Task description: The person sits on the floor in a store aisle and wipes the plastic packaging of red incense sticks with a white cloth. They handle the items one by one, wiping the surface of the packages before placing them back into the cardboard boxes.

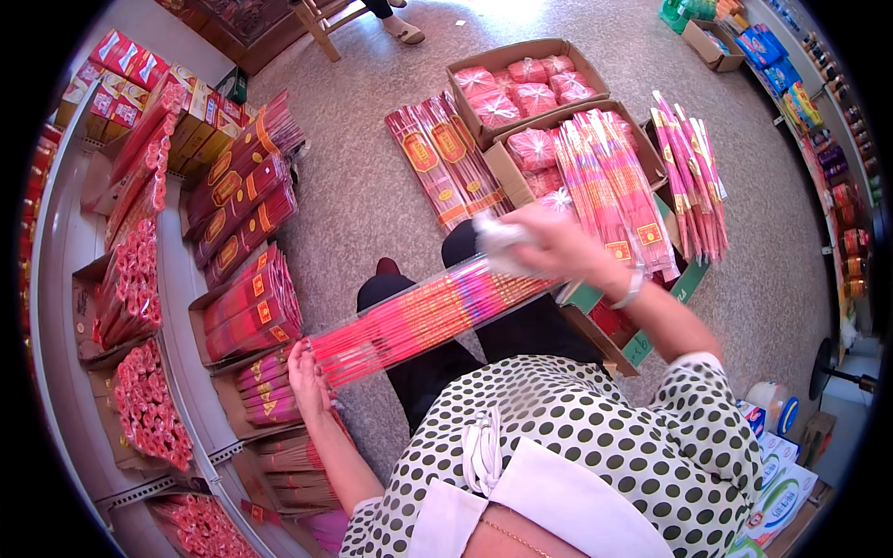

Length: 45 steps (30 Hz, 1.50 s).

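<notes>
A long clear-wrapped pack of red incense sticks (pixel 419 316), with a purple and gold band, lies slantwise across my lap. My left hand (pixel 309 379) grips its lower left end, the fingers closed at the edge of the wrapper. Over its upper right end is my right hand (pixel 572 246), closed on a white cloth (pixel 507 244) that is blurred by motion. The cloth lies against or just above the wrapper; which of the two I cannot tell. Part of that end is hidden under my hand and the cloth.
Ahead, cardboard boxes (pixel 458 70) hold pink wrapped bundles, with more incense packs (pixel 609 186) on top. Other packs (pixel 437 153) lean beside them. Shelves (pixel 167 335) of incense stand close at my left. Goods shelves (pixel 823 177) line the right. A person's foot (pixel 406 33) shows at the top.
</notes>
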Motion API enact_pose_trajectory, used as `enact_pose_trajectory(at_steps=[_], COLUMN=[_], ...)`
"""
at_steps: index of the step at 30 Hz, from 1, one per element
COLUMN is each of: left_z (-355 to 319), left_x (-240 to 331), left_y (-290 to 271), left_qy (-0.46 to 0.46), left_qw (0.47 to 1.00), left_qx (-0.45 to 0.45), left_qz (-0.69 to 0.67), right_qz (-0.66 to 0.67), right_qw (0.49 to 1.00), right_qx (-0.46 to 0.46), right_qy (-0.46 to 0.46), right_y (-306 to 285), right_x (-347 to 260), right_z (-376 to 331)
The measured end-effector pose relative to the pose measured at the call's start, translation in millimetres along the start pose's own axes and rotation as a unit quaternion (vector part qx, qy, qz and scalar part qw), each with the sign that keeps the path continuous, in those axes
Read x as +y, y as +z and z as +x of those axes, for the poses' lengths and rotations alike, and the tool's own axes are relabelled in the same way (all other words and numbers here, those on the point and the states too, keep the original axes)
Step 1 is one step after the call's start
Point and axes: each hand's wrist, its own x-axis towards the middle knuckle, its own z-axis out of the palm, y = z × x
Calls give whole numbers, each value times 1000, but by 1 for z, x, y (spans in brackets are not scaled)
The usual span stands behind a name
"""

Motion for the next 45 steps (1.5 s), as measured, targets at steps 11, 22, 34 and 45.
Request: enact_pose_trajectory(at_steps=[11, 22, 34, 45], left_z=[19, 24, -18, -52], left_x=[-25, -31, -7, 3], left_y=[7, 5, 27, 55], left_qy=[3, 10, 198, 329], left_qw=[998, 998, 913, 589], left_qx=[-41, -27, 70, -207], left_qz=[43, 53, 351, 708], right_qz=[-114, -294, 358, 616], right_qw=[955, 948, 781, 650], right_qx=[-98, 45, 228, 306], right_qy=[-255, 109, 458, 324], right_y=[179, 27, 29, -28], right_x=[-77, 71, 129, 159], right_z=[-3, -69, -160, -112])
